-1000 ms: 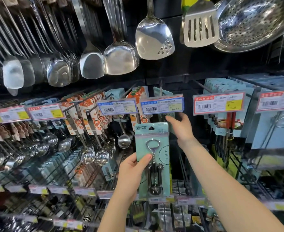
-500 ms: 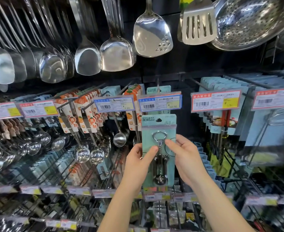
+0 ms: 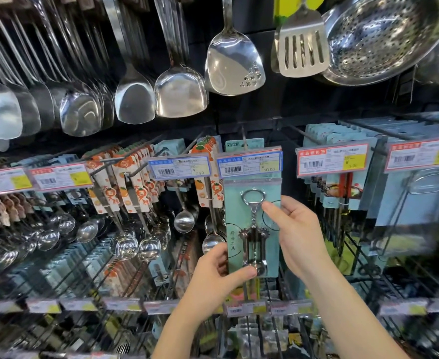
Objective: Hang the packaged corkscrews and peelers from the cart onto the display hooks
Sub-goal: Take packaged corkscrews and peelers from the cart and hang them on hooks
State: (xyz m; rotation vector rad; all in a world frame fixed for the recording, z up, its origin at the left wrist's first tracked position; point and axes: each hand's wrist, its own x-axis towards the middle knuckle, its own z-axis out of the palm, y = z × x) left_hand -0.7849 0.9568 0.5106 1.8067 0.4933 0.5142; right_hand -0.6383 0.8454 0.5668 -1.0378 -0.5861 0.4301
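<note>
A packaged corkscrew (image 3: 252,229) on a teal card, with a metal winged corkscrew under clear plastic, hangs upright in front of the display. Its top edge is hidden behind a blue-framed price tag (image 3: 249,164) at the end of a hook (image 3: 243,136). My left hand (image 3: 218,275) pinches the card's lower left corner, thumb across the corkscrew's base. My right hand (image 3: 296,234) grips the card's right edge, forefinger on the corkscrew's ring. Another teal card (image 3: 244,145) hangs further back on the same hook.
Steel spatulas (image 3: 179,94), a slotted turner (image 3: 301,53) and a perforated colander (image 3: 384,37) hang overhead. Hooks with ladles (image 3: 184,218) and orange-printed cards sit to the left, blue packages behind red price tags (image 3: 332,161) to the right. A lower row of hooks and tags runs beneath my hands.
The corkscrew package rose until its top slid behind the blue price tag. My right hand came down from the tag and took the card's right edge; my left hand slid to the bottom corner.
</note>
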